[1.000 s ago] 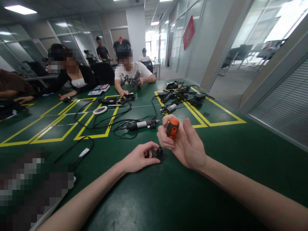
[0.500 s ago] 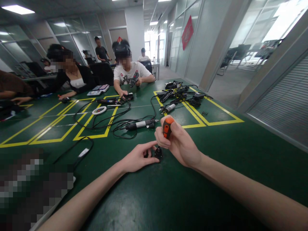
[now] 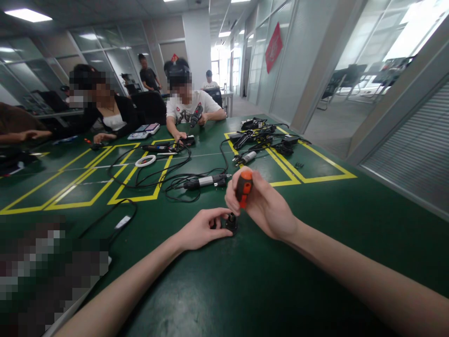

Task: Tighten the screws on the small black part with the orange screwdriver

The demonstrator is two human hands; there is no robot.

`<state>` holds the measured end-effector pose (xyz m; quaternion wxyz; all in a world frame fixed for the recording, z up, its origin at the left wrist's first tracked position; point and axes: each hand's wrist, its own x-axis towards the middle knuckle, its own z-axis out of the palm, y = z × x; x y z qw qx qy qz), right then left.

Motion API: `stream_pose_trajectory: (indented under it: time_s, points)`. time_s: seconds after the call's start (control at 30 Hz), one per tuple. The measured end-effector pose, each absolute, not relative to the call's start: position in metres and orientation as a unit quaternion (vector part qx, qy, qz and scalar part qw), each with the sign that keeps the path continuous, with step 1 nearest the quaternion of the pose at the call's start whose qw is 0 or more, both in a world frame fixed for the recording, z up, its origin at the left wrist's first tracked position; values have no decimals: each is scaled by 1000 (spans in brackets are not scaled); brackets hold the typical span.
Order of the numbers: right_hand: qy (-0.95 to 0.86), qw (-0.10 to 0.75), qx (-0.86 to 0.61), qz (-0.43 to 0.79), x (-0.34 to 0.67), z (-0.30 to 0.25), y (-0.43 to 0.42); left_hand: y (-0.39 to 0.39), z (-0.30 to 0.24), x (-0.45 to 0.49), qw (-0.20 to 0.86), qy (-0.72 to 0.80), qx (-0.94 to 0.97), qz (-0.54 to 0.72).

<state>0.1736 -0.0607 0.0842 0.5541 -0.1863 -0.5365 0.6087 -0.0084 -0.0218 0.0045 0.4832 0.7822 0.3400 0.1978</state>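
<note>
My right hand [image 3: 264, 206] is wrapped round the orange and black handle of a screwdriver [image 3: 244, 186], held nearly upright. The lower end of the tool is hidden behind my fingers. Just below it, on the green table [image 3: 210, 290], stands a small black round part with a short post [image 3: 231, 224]. My left hand [image 3: 203, 229] pinches this part between thumb and fingers and keeps it against the tabletop. Whether the tool's tip touches the post cannot be made out.
Beyond my hands lies a grey and black corded power tool [image 3: 206, 181] with looped cables. A white ring [image 3: 145, 161] and a pile of black tools [image 3: 252, 135] lie farther back. Small dark pieces [image 3: 299, 164] lie at right. Across the table a person [image 3: 194, 105] holds a drill.
The screwdriver handle has turned and tilted slightly in my right hand. My left hand and the black part stay in place. A co-worker's hand at far left has shifted.
</note>
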Motion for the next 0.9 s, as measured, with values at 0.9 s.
stream_pose_trajectory:
  time_s: [0.9]
  points:
    - [-574,558,-177,572,181,87,-62,-22,3,-9,486,336,782,200]
